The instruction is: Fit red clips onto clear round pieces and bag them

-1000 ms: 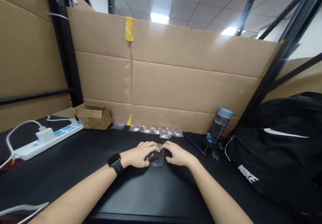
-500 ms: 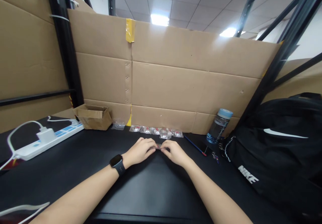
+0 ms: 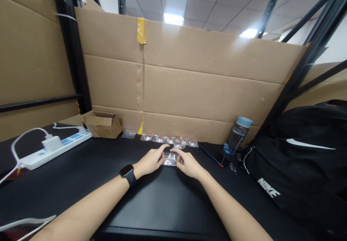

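Observation:
Between my two hands is a small clear plastic bag [image 3: 170, 159], shiny and creased, with a bit of red showing in it. My left hand [image 3: 152, 160], below a dark smartwatch [image 3: 128, 174], grips the bag's left edge with the thumb and curled fingers. On the opposite edge, my right hand [image 3: 187, 162] grips it the same way. Both index fingers stretch out above the bag, their tips close together. Just behind lies a row of several small clear packets [image 3: 148, 137] with red and silvery contents.
At the back left stand an open cardboard box [image 3: 104, 127] and a flat clear bag [image 3: 128, 134]. A white power strip [image 3: 35, 159] lies left. To the right are a blue pen-like stick [image 3: 210, 155], keys [image 3: 233, 168], a water bottle [image 3: 237, 136] and a black backpack [image 3: 300, 161].
The bag, mostly covered by my fingers before, now shows flat between my hands. Both index fingers have straightened and lifted forward over it. The view has shifted slightly.

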Available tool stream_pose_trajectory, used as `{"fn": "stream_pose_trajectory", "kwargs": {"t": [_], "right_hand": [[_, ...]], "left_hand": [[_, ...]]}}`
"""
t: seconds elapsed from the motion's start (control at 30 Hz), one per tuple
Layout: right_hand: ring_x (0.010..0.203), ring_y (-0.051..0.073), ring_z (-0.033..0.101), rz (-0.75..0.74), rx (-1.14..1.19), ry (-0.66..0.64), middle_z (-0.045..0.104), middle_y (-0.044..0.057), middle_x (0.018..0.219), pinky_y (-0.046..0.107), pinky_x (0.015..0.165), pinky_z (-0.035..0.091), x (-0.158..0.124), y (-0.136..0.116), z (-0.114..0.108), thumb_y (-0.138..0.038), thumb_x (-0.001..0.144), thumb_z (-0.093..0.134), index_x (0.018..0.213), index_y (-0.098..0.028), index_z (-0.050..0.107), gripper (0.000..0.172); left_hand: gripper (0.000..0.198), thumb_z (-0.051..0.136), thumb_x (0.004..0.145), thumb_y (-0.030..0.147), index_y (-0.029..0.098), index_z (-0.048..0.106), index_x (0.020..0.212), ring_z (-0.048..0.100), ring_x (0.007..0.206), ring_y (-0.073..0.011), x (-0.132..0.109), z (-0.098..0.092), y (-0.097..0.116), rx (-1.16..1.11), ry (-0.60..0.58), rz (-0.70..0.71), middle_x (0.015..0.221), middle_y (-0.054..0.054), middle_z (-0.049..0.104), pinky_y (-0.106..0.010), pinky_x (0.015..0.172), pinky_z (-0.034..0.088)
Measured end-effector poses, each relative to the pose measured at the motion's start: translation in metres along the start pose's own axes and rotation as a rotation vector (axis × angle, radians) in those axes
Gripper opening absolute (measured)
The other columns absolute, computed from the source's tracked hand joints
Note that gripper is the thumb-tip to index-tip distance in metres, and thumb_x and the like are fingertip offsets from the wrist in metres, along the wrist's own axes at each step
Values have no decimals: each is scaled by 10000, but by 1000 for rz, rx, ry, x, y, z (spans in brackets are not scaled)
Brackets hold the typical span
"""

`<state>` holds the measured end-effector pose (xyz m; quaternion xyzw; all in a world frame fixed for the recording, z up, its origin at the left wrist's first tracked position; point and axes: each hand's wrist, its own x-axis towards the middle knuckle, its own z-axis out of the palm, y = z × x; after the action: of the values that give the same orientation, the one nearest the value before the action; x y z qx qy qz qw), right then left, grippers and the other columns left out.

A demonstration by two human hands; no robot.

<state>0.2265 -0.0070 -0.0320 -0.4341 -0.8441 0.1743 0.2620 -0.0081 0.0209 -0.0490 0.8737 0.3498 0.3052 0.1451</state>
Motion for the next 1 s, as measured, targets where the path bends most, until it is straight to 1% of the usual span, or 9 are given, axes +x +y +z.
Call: {"fn": "stream_pose_trajectory", "kwargs": {"t": [0.07, 0.13, 0.23, 0.33, 0.5, 0.7, 0.83, 0.9, 1.0], "right_hand": [[899, 174, 611, -20, -130, 17, 651, 44, 985, 303, 859, 471, 0, -2, 3, -133, 860, 539, 1192, -263, 674, 382], [1127, 246, 543, -24, -227, 36, 600, 88, 1207, 387, 974, 424, -1, -4, 4, -233, 854, 624, 1103, -260, 723, 269], [1311, 329, 400, -8, -290, 15, 495, 94, 1422, 489, 1038, 340, -2, -4, 4, -354, 775, 754, 1096, -268, 718, 335], [1214, 280, 499, 5, -258, -29, 619, 88, 1286, 479, 1001, 330, -2, -3, 4, -301, 845, 683, 1134, -261, 670, 292], [1055, 227, 624, 61, -151, 27, 720, 43, 1086, 447, 966, 321, 2, -3, 2, -280, 985, 467, 1207, -280, 590, 254], [875, 199, 664, 73, -84, 97, 713, -18, 905, 418, 964, 324, 3, -2, 5, -274, 897, 606, 1288, -309, 510, 404], [819, 190, 664, 116, -79, 153, 686, -40, 836, 403, 964, 318, 7, 6, 9, -231, 897, 580, 1305, -304, 469, 429], [800, 194, 656, 143, -120, 177, 676, -41, 808, 392, 942, 320, 10, 12, 8, -226, 901, 566, 1271, -291, 485, 385], [821, 199, 635, 171, -191, 184, 672, -31, 800, 365, 891, 319, 16, 25, 3, -228, 912, 543, 1133, -273, 567, 226]], "left_hand": [[514, 531, 916, 220, 264, 412, 1415, 649, 900, -185, 0, 1, 2, 23, 34, 20, 1115, -53, 646, -302, 835, 490], [352, 531, 922, 219, 258, 546, 1272, 625, 979, -188, -1, 0, 4, 73, 40, 47, 1228, -67, 590, -315, 889, 474], [167, 527, 949, 296, 239, 652, 1046, 570, 1109, -229, -2, -3, 9, 172, 1, 70, 1192, -61, 609, -371, 970, 404], [234, 620, 894, 393, 245, 645, 1073, 560, 1126, -255, -3, -8, 11, 202, -64, 69, 1121, -47, 660, -402, 976, 347], [240, 472, 957, 209, 269, 593, 1154, 582, 1096, -222, -2, -6, 8, 206, -4, 35, 1131, -30, 686, -390, 949, 307], [357, 469, 973, 242, 268, 453, 1329, 615, 976, -217, 4, 3, 0, 154, 70, -76, 999, -26, 694, -400, 936, 332], [448, 527, 934, 280, 263, 446, 1374, 522, 1202, -295, 5, -18, 26, 235, 73, -61, 1252, -104, 617, -471, 1009, 333], [420, 542, 930, 346, 305, 507, 1346, 467, 1274, -313, -10, -34, 50, 188, 20, -7, 1330, -97, 572, -493, 1050, 338], [369, 532, 927, 480, 416, 580, 1288, 560, 1182, -273, -64, -47, 80, -198, -290, 46, 1236, -30, 634, -444, 1007, 441]]}}
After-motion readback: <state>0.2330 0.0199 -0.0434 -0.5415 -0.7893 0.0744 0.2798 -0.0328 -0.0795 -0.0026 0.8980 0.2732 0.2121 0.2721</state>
